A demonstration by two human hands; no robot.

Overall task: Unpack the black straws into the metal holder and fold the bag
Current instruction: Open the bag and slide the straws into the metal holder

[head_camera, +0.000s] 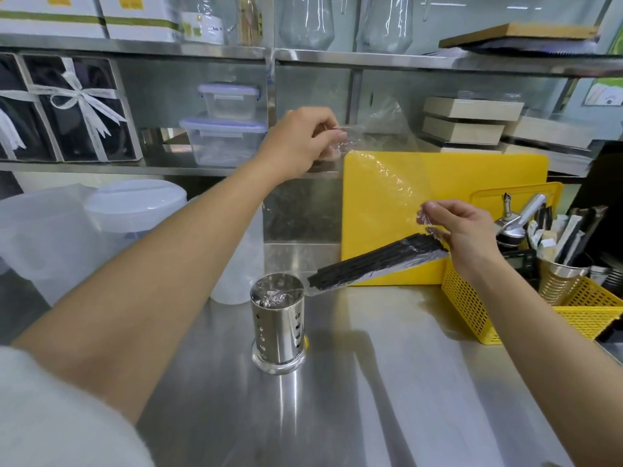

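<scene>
Left hand (pixel 300 143) is raised, pinching the clear bag (pixel 391 170) by its top; right hand (pixel 462 230) sits lower, gripping bag and black straws (pixel 367 261), which slant down-left toward the metal holder (pixel 278 321) on the bench (pixel 387 382).

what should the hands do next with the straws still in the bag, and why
Probably tip the bag so the black straws slide down into the metal holder. The straws still lie slanted inside the clear bag, their lower ends just beside the holder's rim, not in it. The left hand pinches the bag's upper edge and the right hand pinches it near the straws' upper ends.
</scene>
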